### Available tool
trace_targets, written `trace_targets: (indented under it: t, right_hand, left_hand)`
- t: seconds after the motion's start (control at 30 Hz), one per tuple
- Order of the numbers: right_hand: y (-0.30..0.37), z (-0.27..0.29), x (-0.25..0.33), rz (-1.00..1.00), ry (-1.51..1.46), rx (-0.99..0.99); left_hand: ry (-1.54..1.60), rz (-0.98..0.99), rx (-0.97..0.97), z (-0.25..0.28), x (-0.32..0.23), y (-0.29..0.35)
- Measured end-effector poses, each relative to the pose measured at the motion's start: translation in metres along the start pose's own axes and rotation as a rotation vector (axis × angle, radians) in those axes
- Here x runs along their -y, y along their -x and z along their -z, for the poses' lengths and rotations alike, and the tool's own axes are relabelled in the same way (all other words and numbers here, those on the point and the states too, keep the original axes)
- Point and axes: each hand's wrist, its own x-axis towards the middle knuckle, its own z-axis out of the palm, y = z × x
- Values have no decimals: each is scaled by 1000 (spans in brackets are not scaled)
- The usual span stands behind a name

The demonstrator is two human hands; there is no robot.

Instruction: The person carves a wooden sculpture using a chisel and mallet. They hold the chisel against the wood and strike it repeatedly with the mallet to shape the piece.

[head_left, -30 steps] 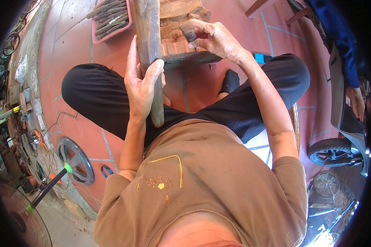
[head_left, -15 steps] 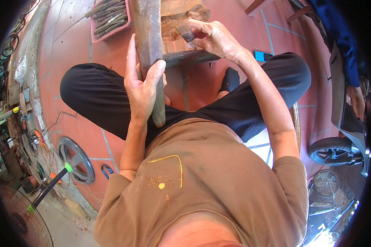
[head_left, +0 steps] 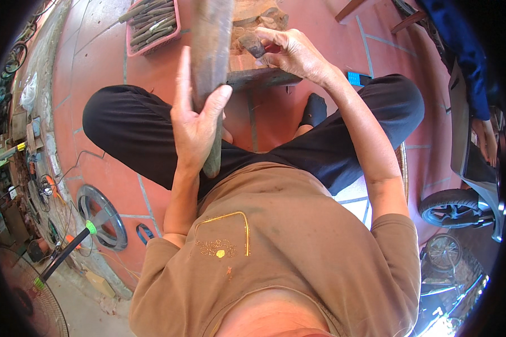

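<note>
My left hand (head_left: 194, 126) is closed round a long, flat-sided wooden bar (head_left: 211, 50), with the forefinger stretched along its left side and the thumb on its right. The bar stands out away from me; its narrow, rounded near end lies by my lap, and its far end runs out of view. Between the thumb and fingers of my right hand (head_left: 301, 56) is a small dark block (head_left: 252, 45). That hand is over a carved brown wood piece (head_left: 264, 16), partly hidden behind the bar and hand.
A pink basket (head_left: 179, 25) of wooden-handled tools stands at far left. On the red tiled floor are a blue phone-like object (head_left: 358, 78) and a round base (head_left: 104, 219). A fan (head_left: 31, 297) is at lower left. Another person's hand (head_left: 485, 140) shows beside a motorbike wheel (head_left: 452, 206) at right.
The wooden bar has shifted to the right at its far end and swung slightly, my left hand moving a little with it. My right hand and the dark block have barely moved.
</note>
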Motion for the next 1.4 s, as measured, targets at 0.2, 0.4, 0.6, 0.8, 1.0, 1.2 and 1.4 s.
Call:
trace_targets:
  t: [0.2,0.4,0.6,0.8,1.0,1.2,1.4]
  right_hand:
    - [-5,4,10,-77,25,110]
    - [-2,2,7,-89,0,63]
    - [-5,-3,9,-79,-1,54]
    - [-5,-6,5,-69,-5,58]
    - [-5,-4,9,-91,5,60]
    - [-4,-2,7,-97,-16,79]
    - [-5,-7,4,-99,10,65]
  left_hand:
    - [-115,-74,-105,-5,6,4]
    - [-189,-30,62,4,6,1]
    - [-57,-192,-98,5,-9,6]
    - [-111,110,141,16,6,8]
    - [116,-154,-157,13,-13,5]
    - [-112,131,99,15,18,7]
    - [134,-113,-142,17,3,-2]
